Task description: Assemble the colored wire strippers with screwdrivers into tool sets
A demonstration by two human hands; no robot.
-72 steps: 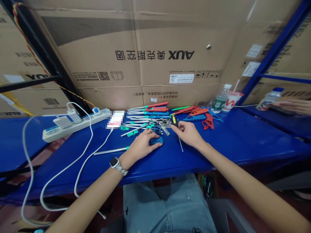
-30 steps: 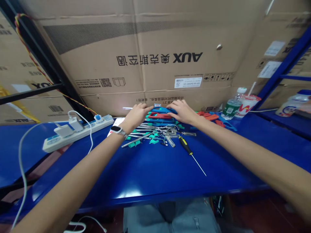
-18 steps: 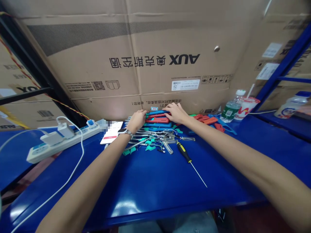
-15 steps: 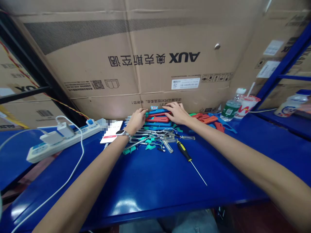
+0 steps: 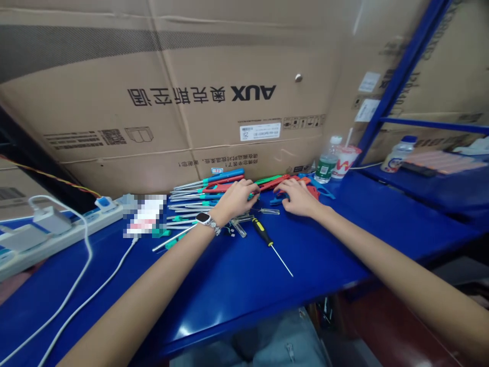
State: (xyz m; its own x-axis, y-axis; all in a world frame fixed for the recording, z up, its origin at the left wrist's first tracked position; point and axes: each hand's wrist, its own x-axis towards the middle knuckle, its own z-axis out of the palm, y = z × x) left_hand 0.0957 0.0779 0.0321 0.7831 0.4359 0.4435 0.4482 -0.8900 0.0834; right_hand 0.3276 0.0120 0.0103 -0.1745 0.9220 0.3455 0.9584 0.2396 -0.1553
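My left hand (image 5: 237, 198), with a watch (image 5: 203, 218) on its wrist, rests over the right end of a pile of red and blue handled tools with metal shafts (image 5: 191, 194). Its fingers curl down by the handles, and whether they grip one is hidden. Around red and blue plastic pieces (image 5: 313, 189) on the right, my right hand (image 5: 297, 196) has its fingers bent; their tips are partly hidden. Small clear tubes (image 5: 240, 228) lie below my left hand. Nearer the front is a black and yellow screwdriver (image 5: 263, 233), touched by neither hand.
Behind the blue table (image 5: 229, 285) stands a large cardboard box (image 5: 214, 56). A green-labelled bottle (image 5: 324, 165) and a cup with a straw (image 5: 345, 163) are at the back right. On the left are a power strip (image 5: 126, 204), a phone (image 5: 147, 211) and white cables.
The view has turned to the right. My left hand has moved from the left side of the pile to its right end; my right hand has left the pile for the plastic pieces.
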